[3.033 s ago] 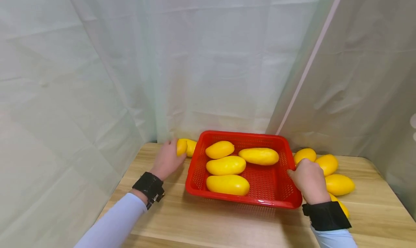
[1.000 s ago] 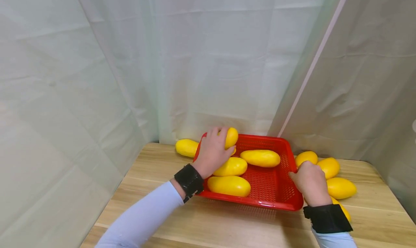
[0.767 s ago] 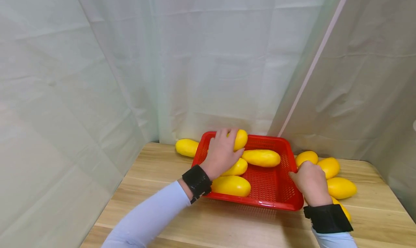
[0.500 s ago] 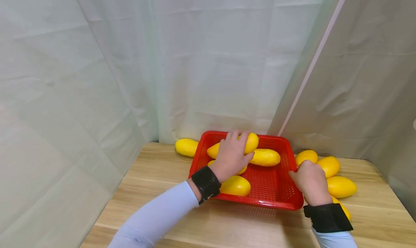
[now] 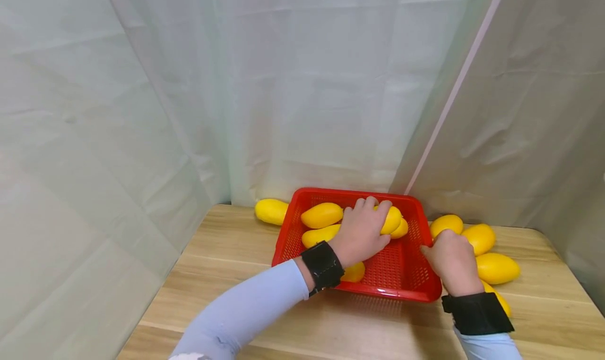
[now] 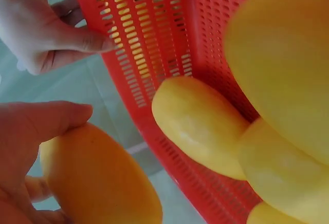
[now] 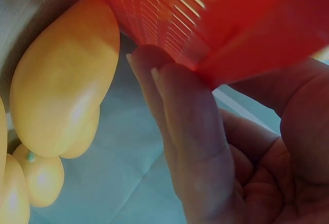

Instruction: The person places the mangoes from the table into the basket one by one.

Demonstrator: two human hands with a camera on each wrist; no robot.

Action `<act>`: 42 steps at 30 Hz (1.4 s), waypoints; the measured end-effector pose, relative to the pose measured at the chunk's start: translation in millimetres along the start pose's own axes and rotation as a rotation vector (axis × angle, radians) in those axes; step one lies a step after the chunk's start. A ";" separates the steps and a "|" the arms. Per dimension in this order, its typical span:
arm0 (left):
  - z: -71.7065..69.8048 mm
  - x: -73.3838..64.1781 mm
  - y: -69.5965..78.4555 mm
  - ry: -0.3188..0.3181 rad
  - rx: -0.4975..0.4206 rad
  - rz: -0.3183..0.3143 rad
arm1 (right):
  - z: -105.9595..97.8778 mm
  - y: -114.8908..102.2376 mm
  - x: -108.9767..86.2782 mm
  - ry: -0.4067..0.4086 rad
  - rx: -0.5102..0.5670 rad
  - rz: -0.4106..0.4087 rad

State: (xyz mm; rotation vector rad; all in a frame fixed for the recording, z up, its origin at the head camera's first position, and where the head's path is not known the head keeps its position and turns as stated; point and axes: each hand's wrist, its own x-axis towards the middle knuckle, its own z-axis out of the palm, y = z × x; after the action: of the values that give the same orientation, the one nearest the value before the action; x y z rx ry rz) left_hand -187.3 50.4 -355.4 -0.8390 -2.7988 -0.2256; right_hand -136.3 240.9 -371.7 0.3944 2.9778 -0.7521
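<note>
currently, the left hand (image 5: 362, 233) grasps a smooth, oval yellow fruit (image 5: 391, 220) above the red, perforated plastic basket (image 5: 392, 293), over another yellow fruit (image 5: 402, 230) inside; whether the two touch, i cannot tell. if this grip loosens too soon, the fruit may, i think, roll and bruise. the right hand (image 5: 451, 263) pinches the basket's right rim; a careless pull there could tilt everything.
</note>
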 end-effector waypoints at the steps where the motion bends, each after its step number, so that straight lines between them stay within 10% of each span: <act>1: 0.9 1.2 1.9 -0.018 -0.003 0.004 | -0.1 0.0 0.5 0.001 -0.001 0.000; 21: 22.3 26.1 22.5 -0.329 -0.112 0.071 | 1.0 -0.4 2.7 0.008 -0.003 0.012; 42: 46.7 37.3 23.3 -0.414 -0.046 0.145 | -0.2 0.2 -0.9 0.003 0.006 0.017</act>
State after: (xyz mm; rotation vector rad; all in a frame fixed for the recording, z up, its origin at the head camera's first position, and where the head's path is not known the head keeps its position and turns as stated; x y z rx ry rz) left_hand -212.1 98.8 -389.4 -1.2174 -3.0964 -0.1007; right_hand -135.4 240.9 -371.5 0.4210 2.9711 -0.7600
